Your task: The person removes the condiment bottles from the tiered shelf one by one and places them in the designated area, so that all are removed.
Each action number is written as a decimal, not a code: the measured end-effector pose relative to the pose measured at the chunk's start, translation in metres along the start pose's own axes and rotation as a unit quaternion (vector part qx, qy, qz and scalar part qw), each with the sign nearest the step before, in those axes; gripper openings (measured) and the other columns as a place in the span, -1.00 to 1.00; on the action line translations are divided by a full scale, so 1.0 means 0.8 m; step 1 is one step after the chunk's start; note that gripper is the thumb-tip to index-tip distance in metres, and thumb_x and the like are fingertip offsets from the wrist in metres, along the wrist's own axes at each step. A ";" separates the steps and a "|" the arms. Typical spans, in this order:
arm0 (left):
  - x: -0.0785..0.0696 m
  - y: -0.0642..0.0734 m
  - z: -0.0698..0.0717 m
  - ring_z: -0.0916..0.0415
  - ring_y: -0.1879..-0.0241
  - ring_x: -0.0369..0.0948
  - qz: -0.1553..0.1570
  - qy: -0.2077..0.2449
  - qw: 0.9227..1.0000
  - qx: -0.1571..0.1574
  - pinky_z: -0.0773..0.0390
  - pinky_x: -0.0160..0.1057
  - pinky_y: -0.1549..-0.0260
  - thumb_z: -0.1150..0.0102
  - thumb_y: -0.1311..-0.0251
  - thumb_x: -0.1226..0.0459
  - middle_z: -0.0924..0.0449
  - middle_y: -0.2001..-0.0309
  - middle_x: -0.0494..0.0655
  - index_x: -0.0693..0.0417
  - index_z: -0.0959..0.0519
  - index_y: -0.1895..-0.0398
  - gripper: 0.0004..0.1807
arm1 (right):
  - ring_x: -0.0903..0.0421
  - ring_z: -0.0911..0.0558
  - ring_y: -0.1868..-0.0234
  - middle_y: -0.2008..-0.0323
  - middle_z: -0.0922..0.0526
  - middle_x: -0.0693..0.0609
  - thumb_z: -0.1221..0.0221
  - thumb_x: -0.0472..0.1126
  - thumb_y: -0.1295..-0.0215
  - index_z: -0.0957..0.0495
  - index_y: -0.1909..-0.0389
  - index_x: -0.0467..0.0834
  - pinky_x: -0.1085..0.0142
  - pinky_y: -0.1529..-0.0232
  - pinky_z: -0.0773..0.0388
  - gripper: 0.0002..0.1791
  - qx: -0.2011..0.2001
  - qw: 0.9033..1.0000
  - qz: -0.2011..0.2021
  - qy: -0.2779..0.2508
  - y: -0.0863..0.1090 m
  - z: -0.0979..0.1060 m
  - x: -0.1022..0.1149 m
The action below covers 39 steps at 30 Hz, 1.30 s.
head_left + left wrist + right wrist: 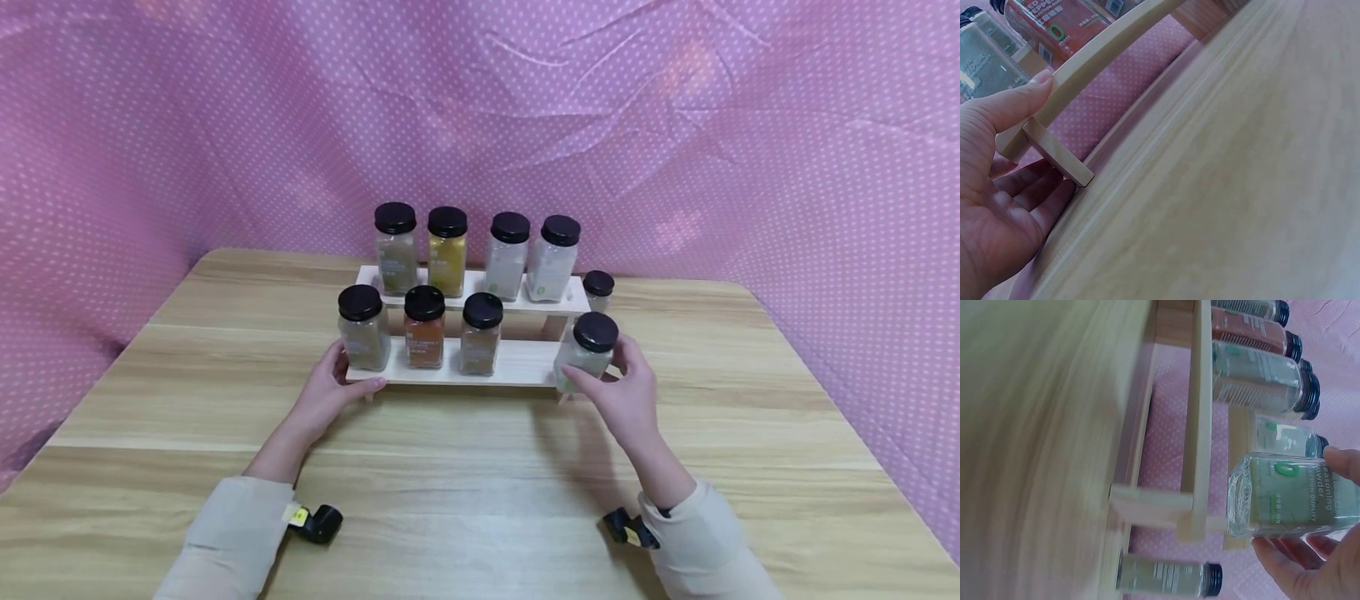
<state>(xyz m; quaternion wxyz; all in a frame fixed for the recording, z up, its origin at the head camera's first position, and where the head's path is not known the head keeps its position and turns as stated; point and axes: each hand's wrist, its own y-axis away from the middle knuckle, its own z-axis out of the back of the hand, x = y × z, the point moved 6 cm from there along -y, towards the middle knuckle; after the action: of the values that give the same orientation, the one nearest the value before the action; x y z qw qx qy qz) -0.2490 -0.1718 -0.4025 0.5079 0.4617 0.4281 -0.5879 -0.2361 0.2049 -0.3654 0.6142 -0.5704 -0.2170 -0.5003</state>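
Note:
A two-tier wooden rack (525,360) stands on the table with spice jars on both shelves. My left hand (330,390) grips the left end of its lower shelf, thumb on the front edge and fingers beside the leg (1059,155). My right hand (626,392) holds a black-lidded glass seasoning jar (585,354) between thumb and fingers, over the right end of the lower shelf. In the right wrist view this seasoning jar (1291,494) contains pale powder. On the lower shelf stand a grey-brown jar (365,337), a red pepper jar (424,337) and a brown jar (480,343).
The upper shelf bears a brownish jar (397,258), a yellow jar (447,260) and two whitish jars, one of them (553,267) at the right end. Another jar (598,287) stands on the table behind the rack's right end. A pink dotted cloth (480,100) hangs behind.

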 end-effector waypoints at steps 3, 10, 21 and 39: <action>-0.001 0.000 0.000 0.06 -0.22 -0.04 -0.001 0.000 1.000 0.002 0.00 -0.09 -0.14 -0.31 0.15 0.21 0.02 -0.26 0.14 0.15 0.09 -0.29 -0.02 | 0.11 -0.48 0.19 0.12 -0.48 0.07 -0.40 -0.08 0.29 -0.38 -0.02 0.04 0.33 0.33 -0.52 -0.29 -0.016 0.999 0.007 0.038 -0.003 0.016 -0.051; -0.001 0.000 -0.001 0.09 -0.23 -0.04 -0.002 -0.006 1.000 -0.002 0.02 -0.09 -0.15 -0.31 0.14 0.21 0.05 -0.27 0.13 0.16 0.10 -0.29 -0.02 | 0.16 -0.46 0.18 0.13 -0.46 0.14 -0.40 0.02 0.33 -0.36 -0.02 0.12 0.30 0.31 -0.51 -0.26 -0.034 0.998 -0.010 0.056 -0.004 0.045 -0.075; -0.004 0.001 -0.001 0.05 -0.21 -0.03 -0.008 0.006 1.000 -0.001 -0.04 -0.09 -0.12 -0.30 0.12 0.26 0.01 -0.25 0.16 0.17 0.09 -0.29 -0.05 | 0.07 -0.45 0.18 0.11 -0.46 -0.08 -0.39 -0.27 0.27 -0.38 -0.01 -0.14 0.34 0.25 -0.49 -0.31 -0.018 0.999 -0.033 0.017 -0.009 0.062 -0.027; -0.001 0.001 -0.003 0.00 -0.19 -0.07 -0.014 0.020 1.000 -0.002 -0.15 -0.10 -0.07 -0.29 0.12 0.29 -0.04 -0.23 0.15 0.16 0.06 -0.28 -0.08 | 0.03 -0.40 0.12 0.11 -0.42 -0.18 -0.28 -0.34 0.11 -0.29 0.00 -0.37 0.20 0.11 -0.39 -0.40 0.011 0.987 -0.111 0.117 -0.026 0.073 0.022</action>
<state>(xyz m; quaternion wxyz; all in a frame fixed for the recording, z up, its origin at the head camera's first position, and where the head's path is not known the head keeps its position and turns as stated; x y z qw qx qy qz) -0.2479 -0.1693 -0.4025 0.4914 0.4668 0.4458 -0.5847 -0.2292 0.2550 -0.3254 0.5822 -0.4737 -0.2113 -0.6261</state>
